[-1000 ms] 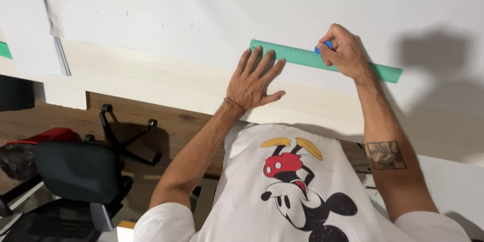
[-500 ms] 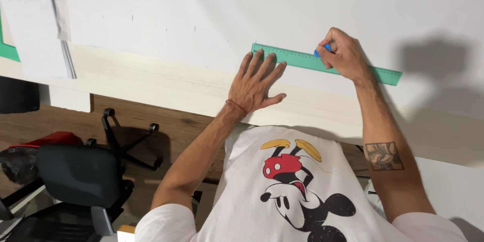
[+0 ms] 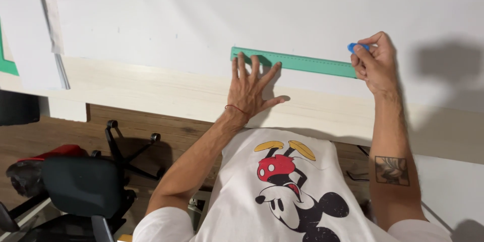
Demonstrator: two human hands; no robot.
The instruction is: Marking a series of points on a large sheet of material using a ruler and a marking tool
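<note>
A green ruler (image 3: 295, 62) is lying flat on a white sheet (image 3: 252, 15) spread over the pale wooden counter (image 3: 151, 91). The left hand (image 3: 250, 89) is pressing the ruler's nine o'clock end, its grip spread wide. At the ruler's three o'clock end, the right hand (image 3: 374, 63) is pinching a blue marker (image 3: 356, 47). A black office chair (image 3: 85, 186) is standing at seven o'clock.
</note>
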